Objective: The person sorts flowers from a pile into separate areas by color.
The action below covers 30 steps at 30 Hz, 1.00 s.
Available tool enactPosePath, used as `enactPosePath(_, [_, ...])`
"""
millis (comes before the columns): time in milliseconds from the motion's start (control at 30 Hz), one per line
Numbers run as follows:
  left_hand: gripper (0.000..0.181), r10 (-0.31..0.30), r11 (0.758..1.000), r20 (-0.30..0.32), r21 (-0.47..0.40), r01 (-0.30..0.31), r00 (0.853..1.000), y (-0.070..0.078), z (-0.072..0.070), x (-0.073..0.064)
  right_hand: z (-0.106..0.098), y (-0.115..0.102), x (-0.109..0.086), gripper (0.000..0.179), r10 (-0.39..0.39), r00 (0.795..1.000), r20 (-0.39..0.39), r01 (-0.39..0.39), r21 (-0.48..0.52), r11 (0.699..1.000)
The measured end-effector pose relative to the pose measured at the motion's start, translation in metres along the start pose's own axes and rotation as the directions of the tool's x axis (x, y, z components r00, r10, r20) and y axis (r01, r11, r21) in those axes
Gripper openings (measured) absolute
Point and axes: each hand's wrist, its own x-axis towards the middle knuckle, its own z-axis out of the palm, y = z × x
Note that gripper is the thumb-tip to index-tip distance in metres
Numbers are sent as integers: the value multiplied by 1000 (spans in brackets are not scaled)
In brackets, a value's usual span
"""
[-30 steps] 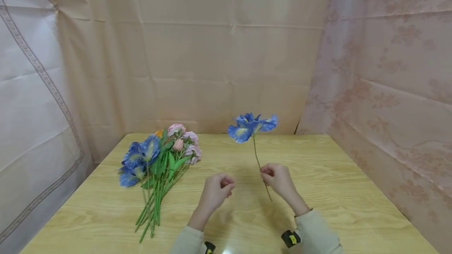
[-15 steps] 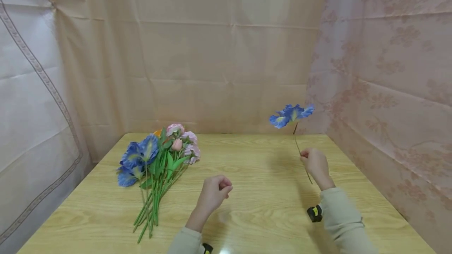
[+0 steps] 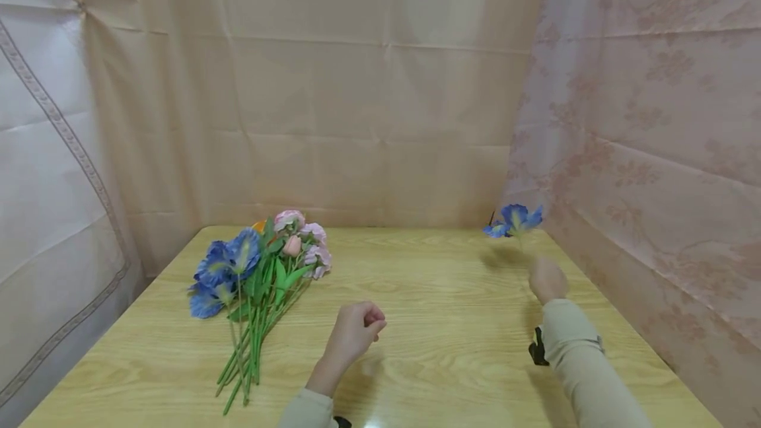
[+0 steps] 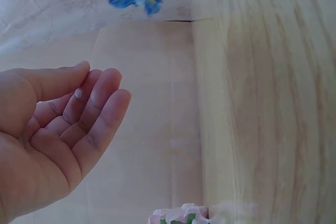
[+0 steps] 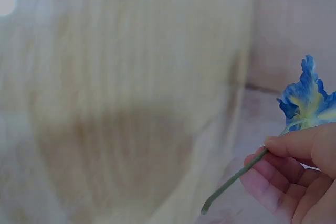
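Observation:
Toward the table's far right corner, my right hand (image 3: 548, 281) pinches the thin stem of a blue artificial iris (image 3: 514, 220). In the right wrist view, thumb and fingertips of that hand (image 5: 294, 174) grip the green stem (image 5: 228, 183) just below the blue and yellow bloom (image 5: 308, 98). My left hand (image 3: 355, 330) hovers over the middle front of the table, holding nothing. Its fingers (image 4: 100, 124) are loosely curled, with the thumb near the index fingertip. A loose bunch of artificial flowers lies on the left: blue irises (image 3: 220, 266), pink blooms (image 3: 315, 249), a peach tulip (image 3: 292, 246) and green stems (image 3: 252, 349).
The wooden table (image 3: 416, 349) has its far edge against a beige cloth backdrop (image 3: 368, 117). Patterned pink cloth (image 3: 648, 170) hangs along the right side, and pale cloth (image 3: 53, 183) along the left. An orange bloom (image 3: 259, 225) shows behind the bunch.
My right hand has carried the iris from the middle to the far right, and the bloom is now lower than half a second ago. The left hand stays nearly in place.

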Motion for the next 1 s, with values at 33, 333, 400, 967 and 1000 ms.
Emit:
enactPosePath(33, [5, -1, 1000, 3, 0, 1, 1000, 0, 0, 0, 2, 5, 0, 27, 10, 1000, 10, -10, -6, 1000])
enactPosePath(333, [6, -8, 999, 6, 38, 8, 1000, -1, 0, 0, 8, 32, -1, 16, 52, 995, 87, -47, -55, 997])
enactPosePath(400, [6, 1, 999, 8, 41, -1, 1000, -1, 0, 0, 7, 34, -3, 17, 58, 992, 109, -51, -65, 997])
enactPosePath(967, [7, 4, 994, 28, 109, -7, 1000, -5, 2, -2, 13, 44, -9, 20, 90, 975, 201, -72, -93, 993])
enactPosePath(1000, [7, 4, 994, 31, 111, -7, 1000, -5, 2, -2, 13, 44, -10, 20, 92, 975, 202, -74, -94, 993])
